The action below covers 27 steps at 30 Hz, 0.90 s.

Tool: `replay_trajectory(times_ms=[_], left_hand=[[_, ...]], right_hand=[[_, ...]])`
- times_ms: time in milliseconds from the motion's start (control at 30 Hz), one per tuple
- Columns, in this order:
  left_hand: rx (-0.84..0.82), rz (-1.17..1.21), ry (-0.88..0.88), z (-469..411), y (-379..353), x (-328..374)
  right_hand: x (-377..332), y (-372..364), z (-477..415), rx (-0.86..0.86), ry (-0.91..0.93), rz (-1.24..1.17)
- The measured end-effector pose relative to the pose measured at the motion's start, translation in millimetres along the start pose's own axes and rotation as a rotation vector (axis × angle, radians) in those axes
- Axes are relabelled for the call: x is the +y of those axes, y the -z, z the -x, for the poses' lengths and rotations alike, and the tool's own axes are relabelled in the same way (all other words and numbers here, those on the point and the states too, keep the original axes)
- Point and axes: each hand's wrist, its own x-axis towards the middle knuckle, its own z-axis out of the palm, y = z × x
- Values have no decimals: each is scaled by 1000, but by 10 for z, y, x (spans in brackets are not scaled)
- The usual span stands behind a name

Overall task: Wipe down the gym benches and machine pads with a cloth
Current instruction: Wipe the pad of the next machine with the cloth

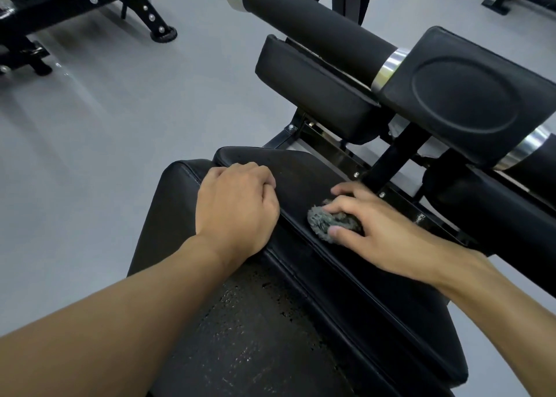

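Gripping grey cloth (pixel 329 220), right hand (pixel 379 231) presses seat pad (pixel 301 174) near far edge; left hand (pixel 237 207) fisted alongside.

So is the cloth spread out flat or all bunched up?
Bunched up: the cloth is a small wad under the right hand.

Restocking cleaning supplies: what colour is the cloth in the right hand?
Grey and fuzzy, the cloth shows best in the head view.
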Motion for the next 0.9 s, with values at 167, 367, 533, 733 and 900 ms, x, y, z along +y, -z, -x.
replay_trajectory(times_ms=[167, 367, 533, 733, 900], left_hand=[[-7, -22, -8, -7, -12, -16], [-16, -40, -26, -16, -15, -18], [-34, -92, -60, -26, -53, -38], [-128, -161, -79, -47, -55, -34], [-132, -172, -72, -73, -84, -52]], right_hand=[[-69, -146, -109, 174, 105, -130], [-53, -233, -176, 210, 81, -104], [-37, -203, -158, 201, 58, -94], [5, -216, -287, 212, 38, -38], [126, -197, -132, 192, 23, -28]])
